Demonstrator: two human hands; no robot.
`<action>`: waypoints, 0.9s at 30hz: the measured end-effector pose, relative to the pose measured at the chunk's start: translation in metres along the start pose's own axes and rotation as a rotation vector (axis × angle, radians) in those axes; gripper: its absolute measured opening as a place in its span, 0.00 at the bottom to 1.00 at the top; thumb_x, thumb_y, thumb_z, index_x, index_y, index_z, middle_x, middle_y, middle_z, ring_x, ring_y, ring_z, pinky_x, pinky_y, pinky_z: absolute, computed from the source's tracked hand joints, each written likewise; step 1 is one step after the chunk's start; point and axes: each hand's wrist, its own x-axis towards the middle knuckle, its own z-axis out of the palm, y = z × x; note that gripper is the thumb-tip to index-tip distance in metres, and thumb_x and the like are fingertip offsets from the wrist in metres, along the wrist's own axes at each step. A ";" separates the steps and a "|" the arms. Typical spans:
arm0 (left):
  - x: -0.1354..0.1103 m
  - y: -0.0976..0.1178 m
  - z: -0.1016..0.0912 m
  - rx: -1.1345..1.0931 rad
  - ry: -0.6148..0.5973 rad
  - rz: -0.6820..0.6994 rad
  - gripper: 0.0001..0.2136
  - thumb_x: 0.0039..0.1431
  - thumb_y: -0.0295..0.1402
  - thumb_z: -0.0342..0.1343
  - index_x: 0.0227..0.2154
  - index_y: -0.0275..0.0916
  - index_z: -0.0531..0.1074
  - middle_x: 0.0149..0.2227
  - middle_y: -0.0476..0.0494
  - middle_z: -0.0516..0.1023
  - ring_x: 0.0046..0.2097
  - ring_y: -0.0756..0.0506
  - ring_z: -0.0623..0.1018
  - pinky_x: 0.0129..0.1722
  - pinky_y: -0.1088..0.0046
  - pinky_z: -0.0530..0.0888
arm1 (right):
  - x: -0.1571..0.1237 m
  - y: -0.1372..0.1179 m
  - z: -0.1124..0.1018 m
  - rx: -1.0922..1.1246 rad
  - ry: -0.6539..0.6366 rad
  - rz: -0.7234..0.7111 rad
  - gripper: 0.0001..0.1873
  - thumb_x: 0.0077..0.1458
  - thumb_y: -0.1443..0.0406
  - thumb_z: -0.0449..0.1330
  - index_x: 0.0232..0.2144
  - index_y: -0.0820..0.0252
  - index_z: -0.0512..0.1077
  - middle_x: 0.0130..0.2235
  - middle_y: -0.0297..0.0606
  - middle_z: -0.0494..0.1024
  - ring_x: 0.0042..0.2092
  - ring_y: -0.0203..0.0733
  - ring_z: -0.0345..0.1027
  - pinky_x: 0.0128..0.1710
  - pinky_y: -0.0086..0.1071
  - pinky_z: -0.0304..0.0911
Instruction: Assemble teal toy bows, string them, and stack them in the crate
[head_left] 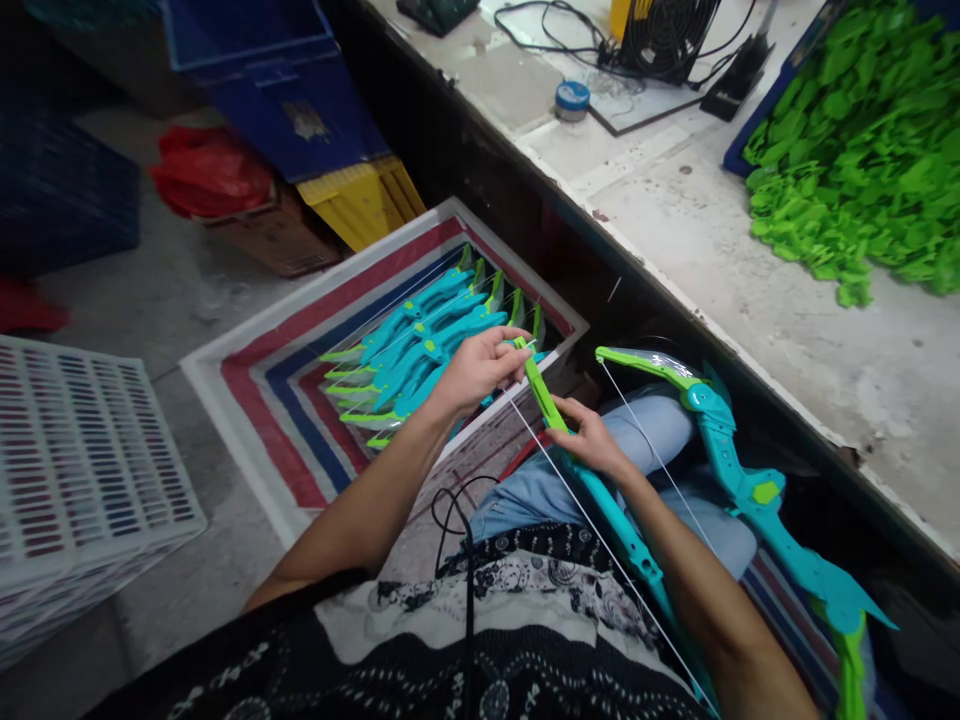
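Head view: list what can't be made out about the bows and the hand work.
All in the head view:
- Held bow: lower end, cut off by the bottom edge.
- Its string: upper end, hidden by the left hand.
- Table-side bow: lower tip, cut off by the bottom edge; white marks too small to read.
- Crated bows: partly behind the left hand.

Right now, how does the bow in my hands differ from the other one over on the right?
Your left hand and right hand grip the held bow at its green limb; neither touches the other bow. Your right forearm partly covers the held bow, while the other bow shows its broad, curved side. Both show teal, bright green and a white string.
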 end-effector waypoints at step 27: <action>0.022 -0.026 0.035 0.215 0.182 0.511 0.05 0.53 0.31 0.54 0.26 0.40 0.73 0.34 0.45 0.76 0.40 0.47 0.75 0.42 0.68 0.72 | 0.108 -0.052 -0.127 -0.193 0.839 -0.252 0.08 0.61 0.61 0.53 0.30 0.57 0.64 0.31 0.35 0.67 0.35 0.39 0.66 0.36 0.34 0.66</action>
